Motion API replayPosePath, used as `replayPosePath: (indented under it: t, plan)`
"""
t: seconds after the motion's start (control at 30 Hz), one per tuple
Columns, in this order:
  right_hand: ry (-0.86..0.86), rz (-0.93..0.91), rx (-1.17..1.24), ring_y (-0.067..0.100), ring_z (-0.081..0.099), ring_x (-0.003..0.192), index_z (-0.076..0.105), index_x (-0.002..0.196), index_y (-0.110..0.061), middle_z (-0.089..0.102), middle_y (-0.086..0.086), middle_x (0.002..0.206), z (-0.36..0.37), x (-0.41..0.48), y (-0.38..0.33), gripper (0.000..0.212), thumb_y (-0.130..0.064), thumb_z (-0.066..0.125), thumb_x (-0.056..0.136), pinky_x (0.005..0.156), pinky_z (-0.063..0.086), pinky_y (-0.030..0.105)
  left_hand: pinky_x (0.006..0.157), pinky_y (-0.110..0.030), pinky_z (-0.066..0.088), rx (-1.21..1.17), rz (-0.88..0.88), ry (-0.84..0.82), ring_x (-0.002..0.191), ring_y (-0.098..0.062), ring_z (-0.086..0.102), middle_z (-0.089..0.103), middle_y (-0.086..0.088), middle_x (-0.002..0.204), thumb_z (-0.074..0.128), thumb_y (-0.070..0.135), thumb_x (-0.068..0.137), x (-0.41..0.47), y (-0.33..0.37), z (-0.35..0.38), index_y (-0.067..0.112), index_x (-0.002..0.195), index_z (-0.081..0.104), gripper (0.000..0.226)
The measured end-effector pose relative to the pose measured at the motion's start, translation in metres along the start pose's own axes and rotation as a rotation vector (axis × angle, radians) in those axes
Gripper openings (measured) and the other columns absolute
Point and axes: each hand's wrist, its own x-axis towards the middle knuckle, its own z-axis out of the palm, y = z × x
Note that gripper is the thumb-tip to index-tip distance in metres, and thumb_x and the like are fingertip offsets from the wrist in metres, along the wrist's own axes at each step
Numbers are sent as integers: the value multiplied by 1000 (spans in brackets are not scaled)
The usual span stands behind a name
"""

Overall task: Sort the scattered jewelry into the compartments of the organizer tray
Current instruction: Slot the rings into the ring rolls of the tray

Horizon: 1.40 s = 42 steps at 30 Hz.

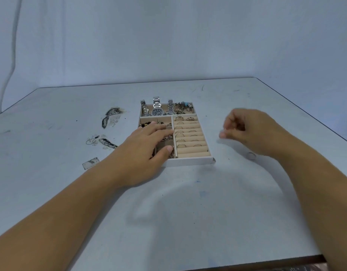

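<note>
The white organizer tray (190,160) with beige lining lies mid-table. Watches (156,109) and charms fill its back compartments, and several rings sit in the ring rolls (190,133) on its right side. My left hand (149,141) rests flat over the tray's left compartments, fingers straight, covering the jewelry there. My right hand (247,130) hovers right of the tray, blurred, fingers curled with thumb and fingertip pinched together; whether something small is between them cannot be made out. A loose ring (251,155) lies on the table under my right wrist.
The grey table (188,202) has dark scuffed patches (110,118) and bits of residue at the left, with a thin loop (90,141) among them. The table's front edge runs along the bottom right. A pale wall stands behind.
</note>
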Motion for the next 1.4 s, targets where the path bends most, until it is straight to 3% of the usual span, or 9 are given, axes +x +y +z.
replayPosePath:
  t: [0.07, 0.17, 0.37, 0.6, 0.83, 0.93, 1.07, 1.2, 1.4]
  plan:
    - [161, -112, 175, 0, 53, 61, 64, 84, -26, 63, -10, 71, 13, 1, -15, 13, -23, 75, 77, 61, 41, 9, 118, -32, 13, -4, 2, 5, 142, -5, 14, 29, 12, 152, 29, 50, 88, 0, 0, 1, 31, 144, 34, 60]
    - [181, -202, 296, -6, 56, 64, 69, 83, -21, 67, -11, 74, 34, 0, -32, 8, -16, 74, 79, 65, 41, 5, 117, -33, 17, -17, 23, 34, 141, -6, 19, 32, 11, 149, 31, 49, 88, 0, -1, 1, 30, 143, 37, 59]
    - [131, -183, 289, 8, 58, 71, 65, 81, -23, 65, -6, 78, 54, -1, -29, 7, -18, 69, 84, 70, 50, 23, 110, -23, 27, -95, 51, 88, 132, 0, 32, 39, 15, 143, 36, 49, 90, 0, -5, -2, 29, 140, 42, 55]
    - [159, -221, 309, 8, 57, 75, 65, 80, -23, 66, -4, 81, 47, -5, -33, 7, -17, 69, 84, 68, 45, 9, 78, -16, 34, 22, -10, 235, 95, 5, 47, 55, 13, 115, 53, 35, 93, -4, -37, -42, 31, 121, 59, 29]
    - [165, -264, 281, 5, 57, 76, 64, 81, -27, 66, -9, 81, 43, -3, -30, 11, -17, 68, 84, 70, 43, 7, 84, -27, 38, 133, -333, 54, 100, -12, 54, 58, 11, 100, 63, 28, 88, -17, -84, -70, 36, 102, 64, 16]
    - [162, -267, 280, 6, 58, 76, 64, 80, -29, 66, -10, 81, 42, -3, -29, 13, -18, 68, 84, 70, 44, 8, 79, -26, 34, 107, -339, 11, 98, -13, 51, 57, 15, 96, 66, 39, 83, -17, -81, -69, 41, 91, 60, 11]
    - [157, -269, 274, 6, 58, 76, 64, 80, -29, 67, -9, 81, 43, -3, -30, 12, -19, 69, 83, 70, 45, 9, 81, -28, 34, 0, -292, -77, 100, -11, 40, 55, 14, 96, 66, 63, 62, -11, -67, -55, 48, 89, 60, 31]
    - [161, -271, 273, 4, 58, 76, 63, 81, -29, 66, -11, 81, 42, -3, -30, 12, -19, 69, 83, 70, 43, 7, 83, -28, 30, -7, -276, -96, 102, -12, 34, 55, 10, 97, 71, 47, 73, -4, -63, -45, 48, 86, 61, 16]
    - [169, -279, 276, 5, 58, 75, 63, 80, -30, 66, -11, 80, 42, -4, -29, 13, -19, 69, 84, 70, 43, 7, 79, -31, 41, -45, -375, -128, 95, -14, 47, 61, 11, 93, 75, 42, 73, 0, -66, -44, 39, 69, 66, 10]
